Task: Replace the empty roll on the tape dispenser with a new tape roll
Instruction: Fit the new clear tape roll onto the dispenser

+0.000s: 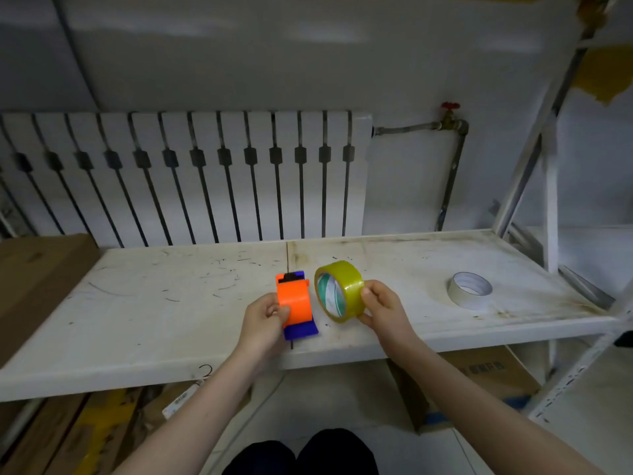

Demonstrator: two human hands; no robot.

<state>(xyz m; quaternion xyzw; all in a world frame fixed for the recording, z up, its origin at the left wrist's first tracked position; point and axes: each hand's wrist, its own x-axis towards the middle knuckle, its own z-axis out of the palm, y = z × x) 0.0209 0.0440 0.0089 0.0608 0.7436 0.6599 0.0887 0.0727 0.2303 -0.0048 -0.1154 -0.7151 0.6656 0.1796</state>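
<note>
An orange and blue tape dispenser [295,303] is near the middle of the white shelf [144,303], and my left hand [265,320] grips its near left side. My right hand [380,305] holds a yellowish roll of clear tape [339,291] upright on its edge, just right of the dispenser. The roll's open core faces left toward the dispenser. A bare white cardboard roll [469,290] lies flat on the shelf further right, apart from both hands.
A white radiator [185,176] stands behind the shelf, with a pipe and red valve [450,114] to its right. Cardboard boxes sit at far left [34,279] and under the shelf [479,382]. White rack posts [548,200] rise at the right.
</note>
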